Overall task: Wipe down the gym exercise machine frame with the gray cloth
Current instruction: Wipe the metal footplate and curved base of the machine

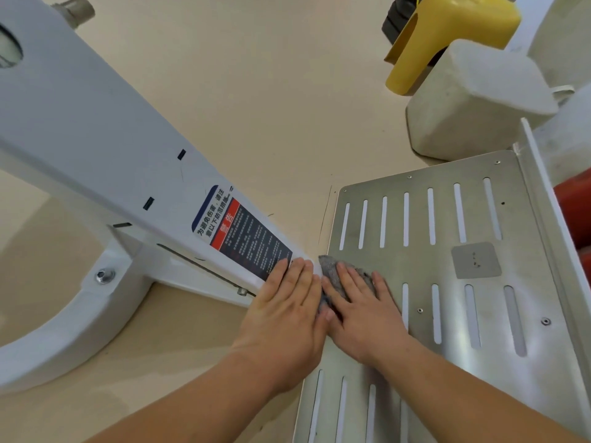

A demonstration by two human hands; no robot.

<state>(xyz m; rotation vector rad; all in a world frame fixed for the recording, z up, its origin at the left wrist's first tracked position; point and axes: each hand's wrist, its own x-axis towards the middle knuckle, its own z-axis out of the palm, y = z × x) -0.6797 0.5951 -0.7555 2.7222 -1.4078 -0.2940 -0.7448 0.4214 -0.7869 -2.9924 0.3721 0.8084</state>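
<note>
The white machine frame [96,148] slants from the upper left down to the middle, with a dark warning label [246,238] near its lower end. My left hand [284,311] lies flat, its straight fingers resting on the frame's lower end beside the label. The gray cloth [331,271] lies on the left corner of the slotted metal footplate [447,251]. My right hand [364,311] presses flat on the cloth, hiding most of it. The two hands touch side by side.
A white curved base with a bolt [105,276] sits on the beige floor at the left. A yellow stool [447,36] and a white block [473,100] stand at the upper right. A red object [575,212] shows at the right edge.
</note>
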